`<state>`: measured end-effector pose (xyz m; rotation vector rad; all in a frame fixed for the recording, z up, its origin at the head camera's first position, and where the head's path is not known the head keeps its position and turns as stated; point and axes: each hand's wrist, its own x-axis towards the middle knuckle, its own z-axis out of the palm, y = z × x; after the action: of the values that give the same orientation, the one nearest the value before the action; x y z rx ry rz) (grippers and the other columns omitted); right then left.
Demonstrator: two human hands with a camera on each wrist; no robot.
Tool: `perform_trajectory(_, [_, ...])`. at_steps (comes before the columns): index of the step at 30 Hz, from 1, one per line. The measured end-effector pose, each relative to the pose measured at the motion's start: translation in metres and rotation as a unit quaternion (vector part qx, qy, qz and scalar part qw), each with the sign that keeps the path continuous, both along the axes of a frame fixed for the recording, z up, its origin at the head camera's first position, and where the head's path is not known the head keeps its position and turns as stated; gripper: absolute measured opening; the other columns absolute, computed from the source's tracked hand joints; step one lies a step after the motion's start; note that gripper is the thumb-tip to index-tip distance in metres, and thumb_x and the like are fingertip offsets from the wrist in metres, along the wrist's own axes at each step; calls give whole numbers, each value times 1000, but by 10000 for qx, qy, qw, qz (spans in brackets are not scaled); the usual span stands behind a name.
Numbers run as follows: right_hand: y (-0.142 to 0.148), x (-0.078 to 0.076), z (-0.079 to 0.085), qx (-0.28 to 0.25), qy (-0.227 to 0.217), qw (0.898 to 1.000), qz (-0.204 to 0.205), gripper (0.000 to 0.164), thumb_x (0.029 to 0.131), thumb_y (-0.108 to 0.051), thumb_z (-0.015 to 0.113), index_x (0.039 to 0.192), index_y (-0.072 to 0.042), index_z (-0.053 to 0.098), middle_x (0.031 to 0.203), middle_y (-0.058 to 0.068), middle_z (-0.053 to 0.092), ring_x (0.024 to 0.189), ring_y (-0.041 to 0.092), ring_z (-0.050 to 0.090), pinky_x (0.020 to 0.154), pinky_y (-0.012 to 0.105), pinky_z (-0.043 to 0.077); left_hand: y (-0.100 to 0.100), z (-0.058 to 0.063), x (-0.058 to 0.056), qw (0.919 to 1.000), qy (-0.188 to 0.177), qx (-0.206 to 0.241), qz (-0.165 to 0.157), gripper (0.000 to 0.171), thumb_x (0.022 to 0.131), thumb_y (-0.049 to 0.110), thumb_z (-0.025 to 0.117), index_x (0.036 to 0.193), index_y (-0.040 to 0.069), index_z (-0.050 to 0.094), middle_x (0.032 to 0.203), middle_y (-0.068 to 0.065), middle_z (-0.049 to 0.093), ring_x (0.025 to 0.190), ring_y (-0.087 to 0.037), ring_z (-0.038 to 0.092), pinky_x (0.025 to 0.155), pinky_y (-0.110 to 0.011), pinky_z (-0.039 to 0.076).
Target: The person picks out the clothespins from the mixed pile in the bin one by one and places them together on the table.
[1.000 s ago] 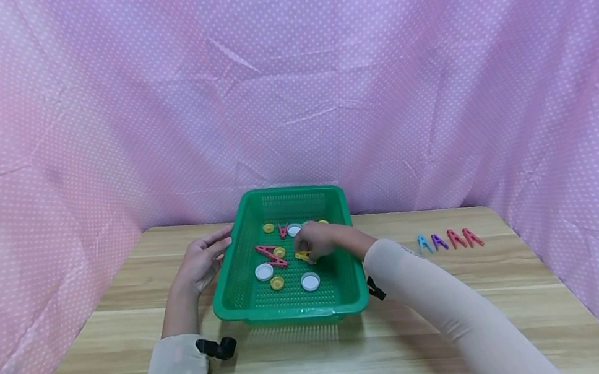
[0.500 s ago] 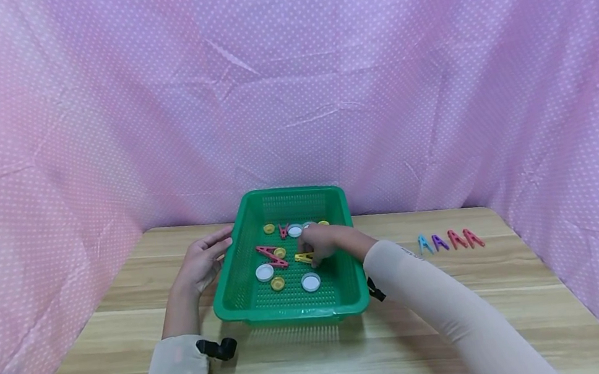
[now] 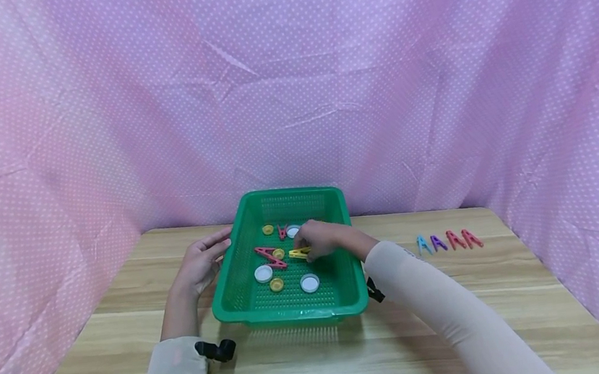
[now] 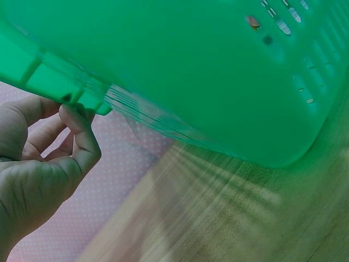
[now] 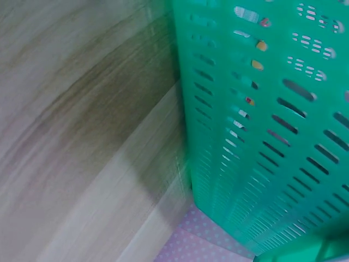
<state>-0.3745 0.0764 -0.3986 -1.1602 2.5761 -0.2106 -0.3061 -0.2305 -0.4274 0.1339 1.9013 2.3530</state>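
A green plastic basket (image 3: 293, 316) stands on the table. My left hand (image 3: 199, 265) grips its left rim; in the left wrist view the thumb and fingers (image 4: 82, 134) pinch the edge. Inside the basket my right hand (image 3: 319, 237) holds a yellow clothespin (image 3: 298, 253) by its right end, low over the floor. To the left lie a long red clothespin (image 3: 265, 251), a second red one (image 3: 277, 264) and a small red one (image 3: 282, 231). White caps (image 3: 309, 283) and yellow caps (image 3: 276, 284) are scattered around them. The right wrist view shows only the basket's slotted wall (image 5: 256, 136), hiding that hand.
On the table (image 3: 431, 295) right of the basket, a blue clothespin (image 3: 424, 244), a purple one (image 3: 438, 243) and two red ones (image 3: 464, 238) stand in a row. A pink dotted curtain (image 3: 287, 88) closes off the back and sides.
The yellow clothespin, partly hidden under my right hand before, has shifted left and shows more. The right fingers have moved slightly up and back. My left hand stays at the rim.
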Motion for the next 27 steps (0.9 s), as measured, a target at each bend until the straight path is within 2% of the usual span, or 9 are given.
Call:
perform_trajectory(7, [2, 6, 12, -270, 101, 9995, 112, 28, 89, -13, 82, 116, -11, 76, 99, -2, 72, 90, 10, 64, 79, 28, 55, 2, 0, 6, 9999, -77, 110, 29, 50, 102, 8, 63, 147, -7, 48, 118, 2, 72, 97, -9, 69, 86, -27, 58])
perform_trajectory(17, [15, 16, 31, -423, 348, 9985, 43, 32, 90, -12, 80, 122, -9, 74, 114, 2, 73, 102, 15, 66, 87, 32, 57, 3, -1, 12, 9999, -48, 83, 49, 50, 102, 8, 64, 147, -6, 49, 117, 3, 72, 97, -8, 69, 86, -27, 58])
perform_trajectory(23, [27, 23, 45, -595, 374, 9975, -48, 34, 90, -11, 80, 122, -7, 73, 111, 4, 73, 101, 18, 67, 87, 35, 56, 3, -1, 17, 9999, -63, 76, 115, 48, 101, 8, 65, 146, -5, 52, 118, 3, 72, 97, -8, 69, 86, -27, 59])
perform_trajectory(27, [37, 26, 53, -696, 452, 9965, -119, 34, 90, -12, 80, 123, -7, 72, 111, 2, 73, 99, 16, 66, 87, 34, 57, 4, 1, 20, 9999, -51, 8, 156, 47, 101, 10, 65, 145, -3, 53, 119, 4, 72, 98, -8, 68, 87, -28, 58])
